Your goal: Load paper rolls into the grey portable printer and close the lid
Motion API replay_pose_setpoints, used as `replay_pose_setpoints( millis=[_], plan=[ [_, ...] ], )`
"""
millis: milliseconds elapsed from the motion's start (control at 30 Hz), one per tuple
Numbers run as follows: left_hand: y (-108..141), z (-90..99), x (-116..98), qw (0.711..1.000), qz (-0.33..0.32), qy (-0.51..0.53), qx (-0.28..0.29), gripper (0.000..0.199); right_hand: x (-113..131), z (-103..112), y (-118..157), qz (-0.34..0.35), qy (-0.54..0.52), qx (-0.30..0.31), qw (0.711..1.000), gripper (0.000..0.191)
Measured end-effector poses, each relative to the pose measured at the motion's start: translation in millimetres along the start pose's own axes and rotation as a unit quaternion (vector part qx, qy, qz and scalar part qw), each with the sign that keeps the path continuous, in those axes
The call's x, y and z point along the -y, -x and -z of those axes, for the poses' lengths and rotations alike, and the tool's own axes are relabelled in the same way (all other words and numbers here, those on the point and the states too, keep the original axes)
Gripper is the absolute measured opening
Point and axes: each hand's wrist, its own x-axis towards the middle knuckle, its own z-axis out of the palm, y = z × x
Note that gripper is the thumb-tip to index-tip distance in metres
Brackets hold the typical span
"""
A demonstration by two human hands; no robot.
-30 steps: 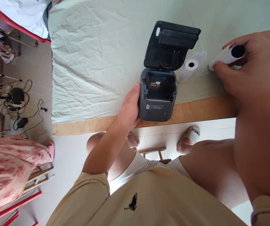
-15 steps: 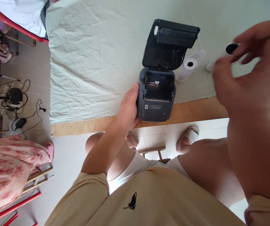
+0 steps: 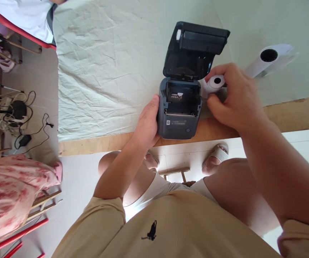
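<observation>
A dark grey label printer (image 3: 179,127) stands near the table's front edge, its lid (image 3: 196,43) raised and its paper bay showing no roll. My left hand (image 3: 148,123) grips the printer's left side. Just right of the printer, my right hand (image 3: 235,95) has its thumb and fingers around a small white paper roll (image 3: 215,81) with a dark core. Farther right lies a larger white roll (image 3: 259,64) with a wide black core and a loose end trailing from it.
A pale green cloth (image 3: 103,71) covers the table, with a bare wooden edge (image 3: 95,145) in front. At the left are tangled cables (image 3: 17,111), a pink floral cloth (image 3: 11,190) and a white cloth with red trim (image 3: 30,18).
My right hand has moved left from beside the larger roll and closed around the small roll. The larger roll is now in fuller view. My left hand stays on the printer.
</observation>
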Motion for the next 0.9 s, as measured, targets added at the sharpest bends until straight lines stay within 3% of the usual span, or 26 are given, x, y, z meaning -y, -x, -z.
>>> replay_pose_setpoints(
  millis=[233,367,500,633,767,900],
  plan=[
    [3,-3.1,-4,1.000,0.011,-0.004,-0.007,0.042,-3,4,8,-0.039,-0.015,0.026,0.999,0.048],
    [1,-2.4,-2,1.000,0.001,0.003,-0.008,0.042,-6,2,8,-0.025,-0.006,0.013,1.000,0.043],
    [-1,-0.2,2,1.000,-0.017,0.008,0.005,0.040,-13,-1,8,-0.025,-0.019,0.018,0.999,0.059],
    [-1,1.0,2,1.000,-0.012,-0.001,0.009,0.045,-12,0,8,-0.029,-0.013,0.024,0.999,0.050],
    [-1,2.9,4,1.000,-0.018,0.005,0.006,0.042,-7,2,8,-0.044,-0.049,0.022,0.998,0.061],
    [-2,3.9,4,1.000,-0.006,0.001,0.002,0.047,-8,-1,8,-0.008,-0.053,0.027,0.998,0.058]
  ],
)
